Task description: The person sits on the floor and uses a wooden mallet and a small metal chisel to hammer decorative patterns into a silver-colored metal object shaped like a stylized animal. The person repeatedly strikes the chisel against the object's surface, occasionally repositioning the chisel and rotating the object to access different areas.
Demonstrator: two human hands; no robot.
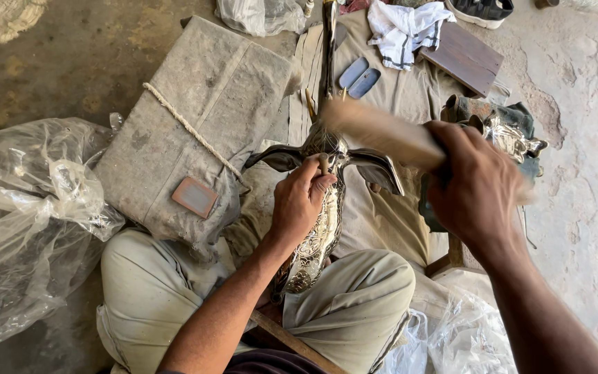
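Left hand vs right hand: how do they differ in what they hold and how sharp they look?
The left hand pinches a thin chisel-like tool against the engraved metal bird figure; the right hand is wrapped around a wooden mallet. The left hand is sharp in the picture, while the right hand and mallet are blurred. The left hand sits low over the lap; the right hand is nearer the camera. Both are bare.

It is a floor-level metal craft workshop: a bare, stained concrete floor (91, 62), a dusty grey rope-tied cushion (195, 118), an engraved shiny metal bird figure (320, 228) and crumpled clear plastic bags (29, 221).
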